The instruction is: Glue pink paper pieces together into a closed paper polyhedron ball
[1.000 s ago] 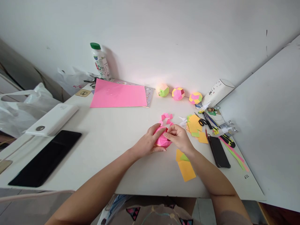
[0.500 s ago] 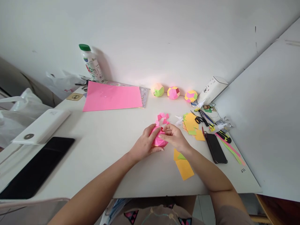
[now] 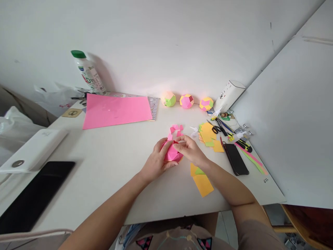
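A pink faceted paper ball (image 3: 172, 153) rests in my left hand (image 3: 156, 159), whose fingers curl over its top and whose thumb lies along its near side. At the ball's upper right, my right hand (image 3: 189, 150) pinches a small red piece of paper (image 3: 175, 142); the fingertips partly hide it, and I cannot tell whether it is joined to the ball. Just beyond the hands, several small pink paper pieces (image 3: 176, 128) lie on the white table. To the right of them is a small white-tipped glue bottle (image 3: 194, 131).
Three finished-looking paper balls (image 3: 186, 101) stand along the wall. Orange and green sticky notes (image 3: 207, 133), scissors (image 3: 216, 129), pens and a dark phone (image 3: 236, 159) lie right. Pink sheets (image 3: 118, 110), a white bottle (image 3: 90, 76) and a black tablet (image 3: 39, 194) are left.
The camera view has turned slightly, so the scene sits a little further left. Both hands stay on the pink ball, with the right fingers still pinching at its upper right.
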